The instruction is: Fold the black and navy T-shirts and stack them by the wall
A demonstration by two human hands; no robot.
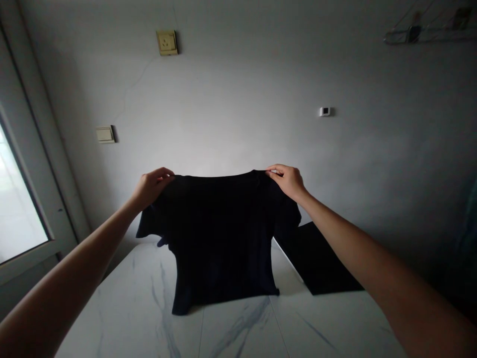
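Note:
A dark navy T-shirt (219, 233) hangs spread out in front of me, its lower hem resting on the white marble table (149, 318). My left hand (151, 186) pinches the shirt's left shoulder, fingers closed on the cloth. My right hand (286, 180) pinches the right shoulder the same way. Both arms are stretched forward, holding the shirt up at its top edge, with the short sleeves drooping at either side.
A black flat thing (320, 263) lies at the table's right far edge. Behind is a grey wall with a socket (167, 42), a switch (105, 134) and a small white device (325, 111). A window frame (33, 199) stands at the left. A rack (428, 32) hangs top right.

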